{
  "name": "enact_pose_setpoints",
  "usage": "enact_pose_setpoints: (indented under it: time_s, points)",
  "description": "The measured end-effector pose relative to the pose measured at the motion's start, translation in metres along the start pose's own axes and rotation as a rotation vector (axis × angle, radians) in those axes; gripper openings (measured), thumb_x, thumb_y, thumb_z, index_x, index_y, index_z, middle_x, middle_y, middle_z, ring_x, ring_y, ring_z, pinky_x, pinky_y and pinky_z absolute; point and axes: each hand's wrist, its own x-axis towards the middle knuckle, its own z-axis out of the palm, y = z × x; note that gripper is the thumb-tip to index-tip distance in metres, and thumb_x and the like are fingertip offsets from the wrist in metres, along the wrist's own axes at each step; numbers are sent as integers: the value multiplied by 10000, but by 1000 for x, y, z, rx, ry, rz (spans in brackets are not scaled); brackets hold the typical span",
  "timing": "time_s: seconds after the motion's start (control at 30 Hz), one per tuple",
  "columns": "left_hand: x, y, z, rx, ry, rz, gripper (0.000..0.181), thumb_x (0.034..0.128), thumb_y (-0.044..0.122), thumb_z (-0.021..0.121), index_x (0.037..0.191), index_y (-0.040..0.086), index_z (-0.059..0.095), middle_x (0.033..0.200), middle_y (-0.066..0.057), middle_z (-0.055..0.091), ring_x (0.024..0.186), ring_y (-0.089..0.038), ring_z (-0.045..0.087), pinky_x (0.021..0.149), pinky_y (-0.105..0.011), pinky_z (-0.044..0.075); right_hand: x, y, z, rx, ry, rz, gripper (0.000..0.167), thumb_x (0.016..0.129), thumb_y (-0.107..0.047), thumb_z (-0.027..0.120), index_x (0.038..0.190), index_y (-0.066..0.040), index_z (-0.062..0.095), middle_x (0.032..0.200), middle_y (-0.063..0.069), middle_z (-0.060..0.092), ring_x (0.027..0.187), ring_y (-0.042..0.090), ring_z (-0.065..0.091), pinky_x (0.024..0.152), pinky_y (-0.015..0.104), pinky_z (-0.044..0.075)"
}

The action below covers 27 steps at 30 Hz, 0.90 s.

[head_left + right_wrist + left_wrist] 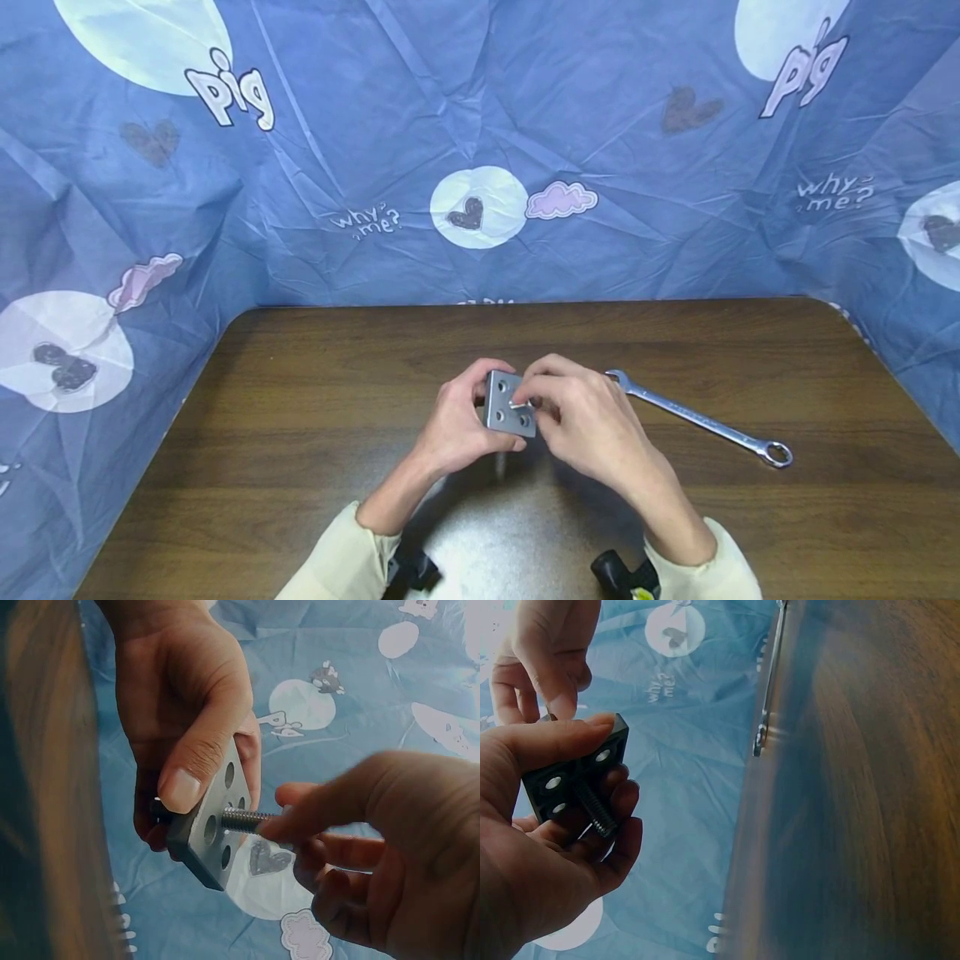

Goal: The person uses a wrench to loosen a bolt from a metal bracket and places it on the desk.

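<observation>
My left hand (459, 421) holds a small grey metal plate (501, 402) by its edges, tilted up above the table, with the thumb along one edge. Several round holes pierce the plate near its corners. From its face juts a silver threaded rod (244, 820), whose outer end my right hand (581, 417) pinches between thumb and forefinger. Those fingers hide the tip, so whether it has a head cannot be seen. In the left wrist view, a dark threaded length (592, 806) sticks out of the plate's shaded back, near the left fingers.
A combination wrench (697, 417) lies slantwise on the brown wooden table (337, 358), to the right of my right hand. Blue printed cloth (405, 125) hangs behind the table and along its sides. Black wrist straps (618, 573) show near both sleeves.
</observation>
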Motion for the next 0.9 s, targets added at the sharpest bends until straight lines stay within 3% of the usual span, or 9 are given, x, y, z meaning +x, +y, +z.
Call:
enact_pose_setpoints:
  time_s: [0.17,0.3,0.43,0.53,0.9]
  points:
    - [0,0,-1,9,14,3,715,553,-1,885,1201,122,610,905,-123,772,782,-71,664,762,-280,504,0,0,-4,10,-31,89,372,792,-239,817,1141,-193,696,1114,-44,684,621,13,504,538,185,393]
    - [0,1,-1,7,9,0,717,556,0,885,1206,111,603,912,-132,770,770,-71,659,729,-269,513,2,2,-4,-18,-39,175,360,847,-423,765,1100,-175,701,963,-33,704,637,42,518,553,220,399]
    - [0,1,0,15,7,1,731,558,-4,887,1222,89,595,891,-133,763,756,-68,654,757,-278,507,3,3,-2,-54,-83,251,278,910,-456,678,923,-181,713,700,-71,613,580,56,482,520,247,367]
    - [0,1,0,21,9,7,735,556,-5,887,1224,87,595,893,-126,763,767,-68,659,802,-300,501,3,2,-2,-65,-93,271,299,923,-466,659,834,-184,704,605,-85,540,532,57,448,492,252,341]
    - [-1,1,0,7,-1,2,748,563,-22,877,1247,53,584,972,-140,775,814,-94,681,826,-315,508,3,-1,-2,-59,-80,254,217,881,-396,735,829,-185,726,635,-99,589,542,32,452,500,231,351]
